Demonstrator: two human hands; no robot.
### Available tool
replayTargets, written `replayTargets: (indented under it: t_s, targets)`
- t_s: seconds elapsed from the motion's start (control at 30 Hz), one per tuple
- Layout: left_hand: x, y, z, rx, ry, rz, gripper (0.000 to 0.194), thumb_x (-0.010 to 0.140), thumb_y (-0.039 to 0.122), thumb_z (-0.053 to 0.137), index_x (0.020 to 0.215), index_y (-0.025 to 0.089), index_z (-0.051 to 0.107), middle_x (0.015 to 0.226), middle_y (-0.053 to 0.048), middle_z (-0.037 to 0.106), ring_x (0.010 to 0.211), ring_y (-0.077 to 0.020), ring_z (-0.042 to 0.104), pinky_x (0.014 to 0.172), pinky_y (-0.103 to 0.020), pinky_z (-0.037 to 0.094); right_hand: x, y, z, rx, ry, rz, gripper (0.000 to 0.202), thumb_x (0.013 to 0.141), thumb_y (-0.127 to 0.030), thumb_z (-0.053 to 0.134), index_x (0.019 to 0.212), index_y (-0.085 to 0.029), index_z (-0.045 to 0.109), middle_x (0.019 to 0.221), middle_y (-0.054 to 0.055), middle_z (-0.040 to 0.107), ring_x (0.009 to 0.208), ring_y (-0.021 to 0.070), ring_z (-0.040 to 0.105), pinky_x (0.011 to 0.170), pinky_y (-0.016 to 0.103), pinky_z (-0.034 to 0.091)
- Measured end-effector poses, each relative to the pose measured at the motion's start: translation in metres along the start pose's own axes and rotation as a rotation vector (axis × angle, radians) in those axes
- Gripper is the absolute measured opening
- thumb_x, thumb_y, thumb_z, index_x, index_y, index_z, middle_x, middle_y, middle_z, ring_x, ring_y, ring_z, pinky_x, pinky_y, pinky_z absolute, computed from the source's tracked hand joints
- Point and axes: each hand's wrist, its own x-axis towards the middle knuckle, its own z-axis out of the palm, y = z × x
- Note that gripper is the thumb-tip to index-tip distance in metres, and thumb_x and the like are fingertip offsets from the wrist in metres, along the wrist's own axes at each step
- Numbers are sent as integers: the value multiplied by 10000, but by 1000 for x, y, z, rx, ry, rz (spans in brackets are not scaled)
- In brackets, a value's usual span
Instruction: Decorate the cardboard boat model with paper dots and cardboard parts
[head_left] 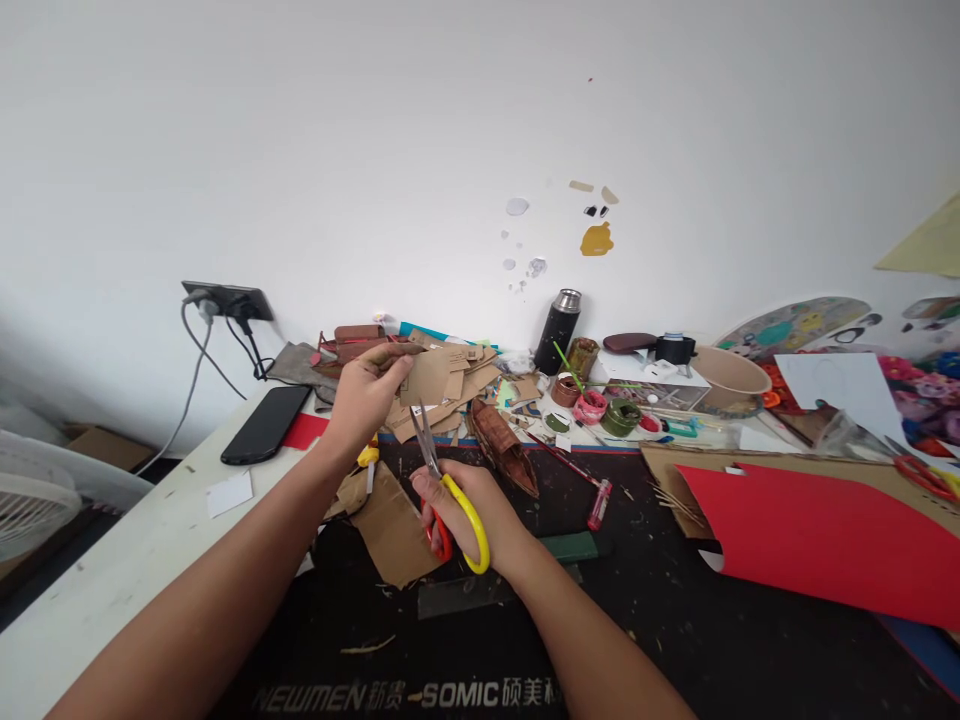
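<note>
Pinching cardboard piece (pixel 424 380) in left hand (pixel 371 385), snug between thumb and fingers. Gripping scissors (pixel 429 450) in right hand (pixel 487 512), blades parted just slightly, aiming up at cardboard's lower edge; hard to say whether touching. Spotting brown model boat (pixel 504 445) right of blades, brown sheet (pixel 396 530) below left hand, phone (pixel 262 425) farther left, paint jars (pixel 621 417) beyond right hand.

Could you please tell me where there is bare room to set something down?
Nearly bare: the black desk mat between right forearm and red sheet, and the white tabletop bordered by left forearm and white card. Cardboard scraps, a model boat and paint jars crowd the back.
</note>
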Motion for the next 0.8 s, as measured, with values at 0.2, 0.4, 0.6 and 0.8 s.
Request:
replayTargets:
  t_s: [0.2, 0.4, 0.6, 0.8]
  targets:
    - [-8, 6, 8, 38, -52, -16, 396, 812, 491, 783, 1034, 169, 844, 1029, -107, 837, 975, -268, 730, 863, -348, 559, 3, 13, -2, -78, 44, -55, 556, 974, -746, 655, 1124, -215, 726, 660, -26, 660, 468, 145, 638, 446, 216, 467]
    - [-12, 8, 12, 64, -94, -44, 426, 798, 527, 782, 1010, 166, 857, 858, -74, 795, 724, -194, 617, 667, -306, 491, 2, 9, -5, -243, 122, -114, 502, 1003, -704, 653, 1117, -223, 742, 668, -21, 660, 465, 137, 639, 461, 208, 454]
    - [-13, 10, 13, 92, -102, -44, 401, 795, 527, 775, 971, 178, 864, 840, -65, 782, 735, -199, 613, 680, -310, 496, 3, 7, -4, -275, 130, -114, 506, 1018, -698, 636, 1104, -213, 748, 657, -21, 658, 457, 129, 630, 477, 209, 435]
    - [-14, 7, 14, 77, -108, -45, 351, 805, 495, 765, 977, 208, 874, 819, -48, 781, 765, -213, 650, 718, -321, 530, 3, 6, -5, -242, 133, -105, 516, 1011, -719, 629, 1081, -221, 748, 646, -20, 645, 447, 137, 616, 485, 228, 433]
